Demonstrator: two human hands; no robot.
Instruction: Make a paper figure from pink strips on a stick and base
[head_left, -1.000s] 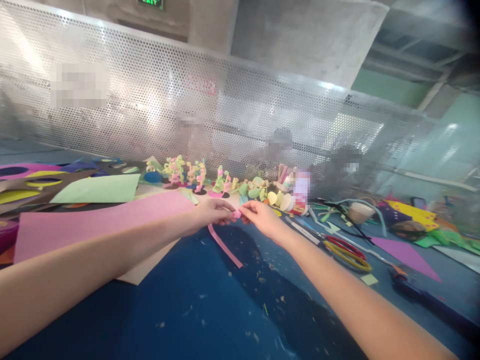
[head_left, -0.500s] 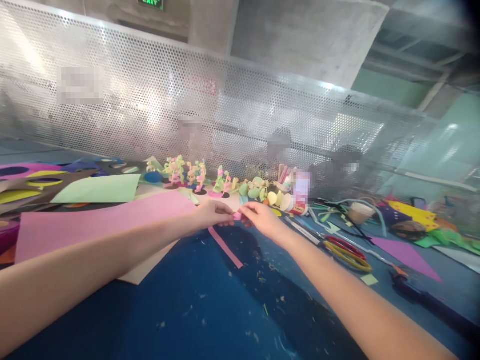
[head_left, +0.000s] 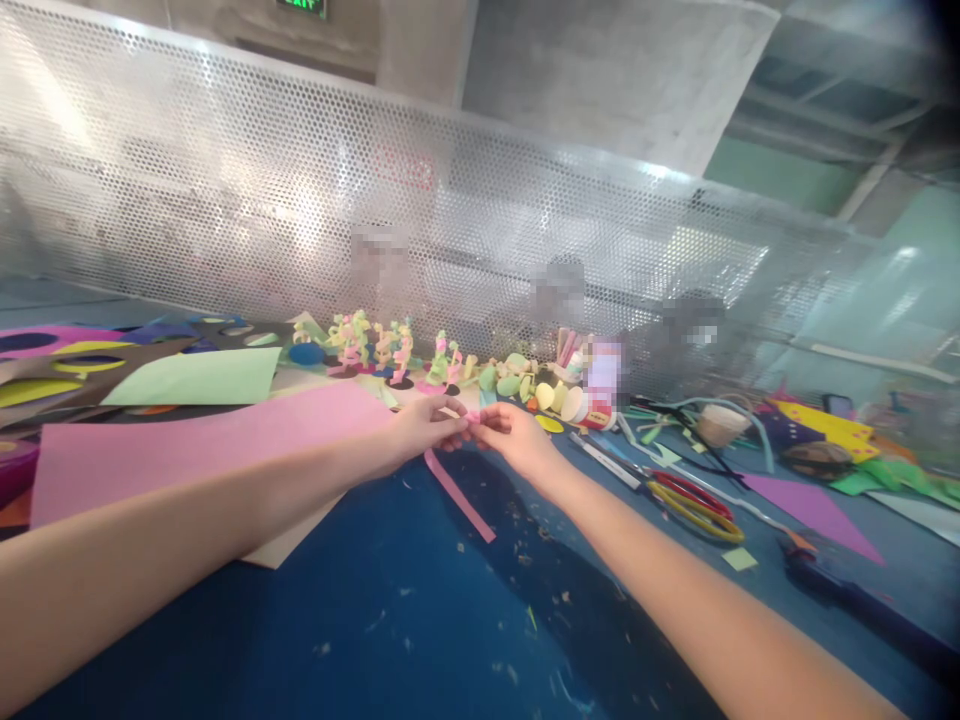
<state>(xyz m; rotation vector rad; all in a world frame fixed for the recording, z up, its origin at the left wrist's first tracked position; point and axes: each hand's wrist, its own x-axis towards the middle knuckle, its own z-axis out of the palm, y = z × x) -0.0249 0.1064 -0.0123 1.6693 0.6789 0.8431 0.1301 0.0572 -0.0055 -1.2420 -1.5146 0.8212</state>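
Observation:
A pink paper strip (head_left: 463,497) hangs down from my left hand (head_left: 426,432), its loose end over the blue table. My left fingers are closed in a pinch on it. Fingertip to fingertip with it, my right hand (head_left: 517,440) also pinches the strip's upper end, where a small bent bit of pink paper shows between the two hands. The fingers partly hide how that end is folded. Behind my hands stand several small pink, green and yellow paper figures (head_left: 442,360). Under my left forearm lies a large pink sheet (head_left: 187,445).
To the right lie scissors (head_left: 694,508) with red and yellow handles, a white-handled cutter (head_left: 604,462), a purple sheet (head_left: 814,510) and a glue gun (head_left: 862,600). A pale green sheet (head_left: 195,378) lies left. A paper cup (head_left: 721,425) stands right, and a perforated metal screen (head_left: 480,220) rises behind.
My fingertips have shifted slightly and now cover more of the pinched end. The hanging part of the strip has swung a little to the right.

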